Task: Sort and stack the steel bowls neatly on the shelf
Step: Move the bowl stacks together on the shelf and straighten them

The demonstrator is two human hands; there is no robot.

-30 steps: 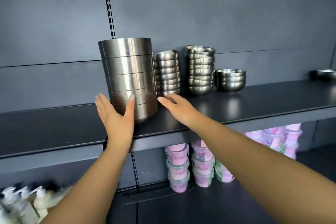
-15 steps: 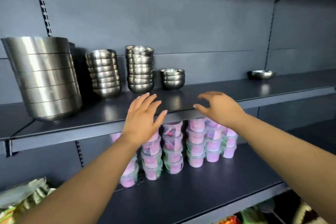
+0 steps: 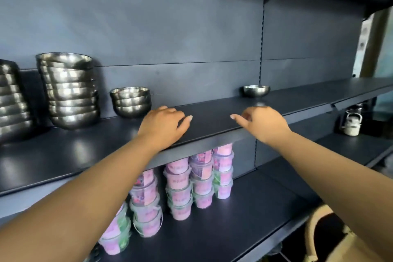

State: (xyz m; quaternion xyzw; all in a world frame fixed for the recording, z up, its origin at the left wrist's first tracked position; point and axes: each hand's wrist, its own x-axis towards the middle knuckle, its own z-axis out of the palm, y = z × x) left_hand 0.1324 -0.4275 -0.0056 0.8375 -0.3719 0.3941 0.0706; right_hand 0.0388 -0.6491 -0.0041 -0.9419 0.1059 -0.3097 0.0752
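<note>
Steel bowls stand in stacks at the left of the dark shelf [image 3: 212, 117]: a tall stack [image 3: 70, 89], a short stack of three [image 3: 131, 101], and a single bowl [image 3: 256, 91] well apart at centre right. Both hands hover over the shelf's front edge, holding nothing: the left hand [image 3: 163, 126] loosely curled, the right hand [image 3: 263, 123] likewise. Pink tubs [image 3: 191, 181] sit stacked on the shelf below.
</note>
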